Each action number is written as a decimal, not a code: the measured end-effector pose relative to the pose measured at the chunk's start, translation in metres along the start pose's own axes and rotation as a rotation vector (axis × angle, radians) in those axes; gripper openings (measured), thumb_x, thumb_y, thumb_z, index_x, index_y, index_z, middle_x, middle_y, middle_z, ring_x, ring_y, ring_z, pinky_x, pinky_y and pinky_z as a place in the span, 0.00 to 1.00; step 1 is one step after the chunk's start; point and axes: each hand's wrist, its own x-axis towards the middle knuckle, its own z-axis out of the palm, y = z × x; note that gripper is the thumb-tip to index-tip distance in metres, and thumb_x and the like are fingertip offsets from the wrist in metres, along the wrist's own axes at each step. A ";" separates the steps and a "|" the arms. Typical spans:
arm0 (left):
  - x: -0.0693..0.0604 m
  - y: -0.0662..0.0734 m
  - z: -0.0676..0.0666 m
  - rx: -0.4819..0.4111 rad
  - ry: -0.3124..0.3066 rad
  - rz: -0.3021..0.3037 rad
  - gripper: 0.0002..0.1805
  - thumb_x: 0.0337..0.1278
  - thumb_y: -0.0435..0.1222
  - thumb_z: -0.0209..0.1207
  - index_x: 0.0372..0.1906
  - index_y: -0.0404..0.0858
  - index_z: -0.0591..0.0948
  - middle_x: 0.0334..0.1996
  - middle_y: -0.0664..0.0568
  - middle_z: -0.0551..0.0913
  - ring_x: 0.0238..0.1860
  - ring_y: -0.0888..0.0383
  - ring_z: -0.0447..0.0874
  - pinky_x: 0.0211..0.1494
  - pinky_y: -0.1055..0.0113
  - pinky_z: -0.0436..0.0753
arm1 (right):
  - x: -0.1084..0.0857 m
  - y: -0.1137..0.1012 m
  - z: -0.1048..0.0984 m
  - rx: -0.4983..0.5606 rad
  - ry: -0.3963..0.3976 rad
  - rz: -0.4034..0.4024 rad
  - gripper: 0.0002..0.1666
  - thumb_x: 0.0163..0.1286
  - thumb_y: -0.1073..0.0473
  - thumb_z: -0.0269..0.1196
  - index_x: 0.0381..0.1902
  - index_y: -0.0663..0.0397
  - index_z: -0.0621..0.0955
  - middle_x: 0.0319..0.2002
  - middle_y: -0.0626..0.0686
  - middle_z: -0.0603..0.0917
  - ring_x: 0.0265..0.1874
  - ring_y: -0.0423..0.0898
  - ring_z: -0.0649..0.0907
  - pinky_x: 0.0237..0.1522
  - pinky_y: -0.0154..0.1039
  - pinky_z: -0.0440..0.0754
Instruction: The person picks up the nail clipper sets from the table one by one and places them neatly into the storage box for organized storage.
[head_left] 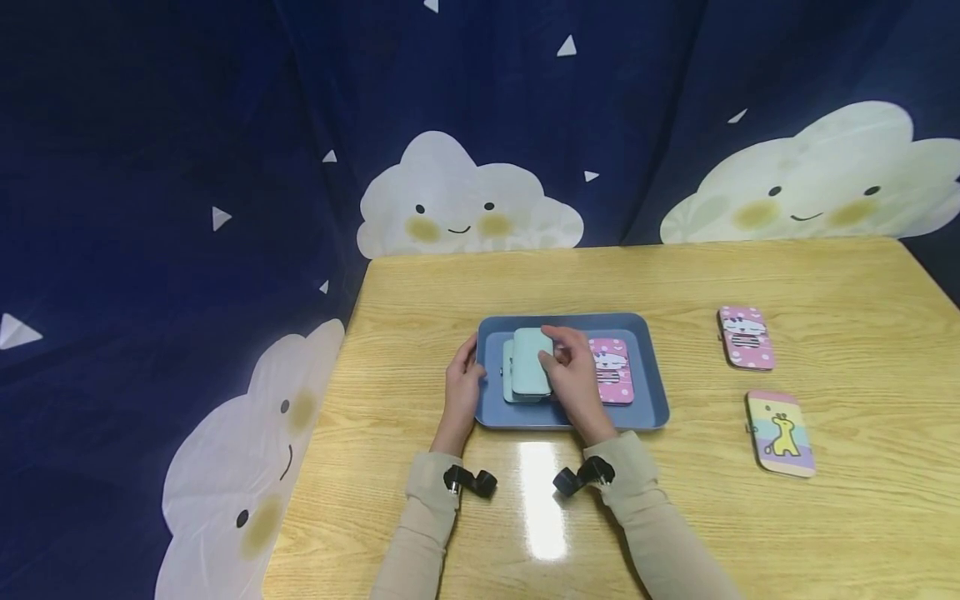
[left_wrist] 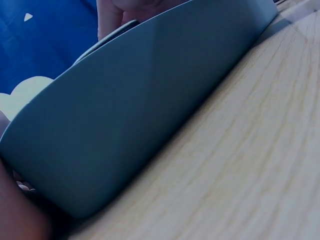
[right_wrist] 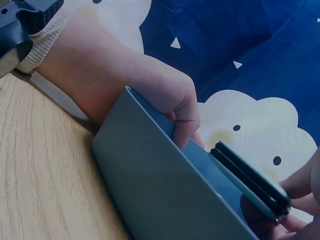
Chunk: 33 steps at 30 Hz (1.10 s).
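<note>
My right hand (head_left: 576,375) pinches a small mint-green clasp case (head_left: 532,360) between thumb and fingers, above the left half of a blue-grey tray (head_left: 656,392). In the right wrist view, the held case (right_wrist: 252,182) is tilted and shows dark edges. Partly covered by it in the head view is another mint-green case (head_left: 507,385) with a clasp on its left. A pink patterned case (head_left: 617,383) lies in the tray, right of my right hand. My left hand (head_left: 462,387) grips the tray's left rim, its thumb hooked over the wall.
On the wooden table (head_left: 420,292), right of the tray, lie another pink patterned case (head_left: 746,337) and a striped giraffe case (head_left: 782,435). Behind the table hangs a dark blue curtain (head_left: 480,83) printed with clouds.
</note>
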 end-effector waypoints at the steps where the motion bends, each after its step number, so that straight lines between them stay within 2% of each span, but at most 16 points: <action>1: 0.000 0.000 0.000 -0.001 0.001 0.004 0.37 0.50 0.19 0.44 0.71 0.25 0.63 0.72 0.36 0.63 0.74 0.45 0.57 0.74 0.58 0.60 | 0.000 0.000 0.001 -0.006 -0.001 -0.010 0.23 0.64 0.73 0.62 0.57 0.64 0.81 0.57 0.59 0.73 0.43 0.49 0.71 0.47 0.34 0.70; 7: 0.000 0.000 0.000 -0.011 -0.011 0.005 0.36 0.51 0.19 0.44 0.72 0.25 0.62 0.72 0.36 0.63 0.74 0.45 0.57 0.74 0.56 0.60 | 0.000 0.002 0.005 -0.060 -0.027 -0.046 0.25 0.60 0.75 0.64 0.57 0.64 0.81 0.58 0.59 0.73 0.43 0.49 0.75 0.48 0.33 0.75; 14: -0.001 0.000 -0.002 -0.011 -0.020 -0.007 0.37 0.52 0.19 0.44 0.73 0.26 0.62 0.73 0.37 0.62 0.74 0.46 0.57 0.74 0.55 0.60 | 0.000 0.003 0.008 -0.150 -0.057 -0.081 0.25 0.60 0.72 0.65 0.57 0.65 0.81 0.58 0.61 0.72 0.45 0.56 0.76 0.47 0.39 0.75; 21: 0.013 -0.031 -0.004 -0.027 0.001 0.007 0.37 0.53 0.20 0.43 0.74 0.32 0.63 0.74 0.42 0.63 0.75 0.50 0.57 0.75 0.58 0.59 | 0.002 0.002 0.010 -0.234 -0.065 -0.124 0.25 0.60 0.72 0.66 0.57 0.65 0.81 0.58 0.62 0.73 0.44 0.54 0.76 0.46 0.42 0.76; 29: 0.013 -0.032 -0.001 -0.022 0.029 0.012 0.37 0.51 0.21 0.44 0.72 0.33 0.66 0.72 0.44 0.66 0.73 0.52 0.60 0.74 0.58 0.62 | 0.001 -0.001 0.011 -0.325 -0.097 -0.128 0.25 0.63 0.70 0.65 0.59 0.66 0.79 0.59 0.63 0.71 0.48 0.57 0.76 0.51 0.49 0.78; 33: 0.014 -0.033 -0.002 -0.016 0.034 0.007 0.37 0.51 0.21 0.44 0.72 0.33 0.66 0.72 0.44 0.66 0.73 0.52 0.60 0.74 0.59 0.62 | 0.000 -0.001 0.011 -0.350 -0.092 -0.138 0.25 0.63 0.70 0.65 0.59 0.67 0.78 0.59 0.64 0.72 0.48 0.57 0.77 0.47 0.46 0.79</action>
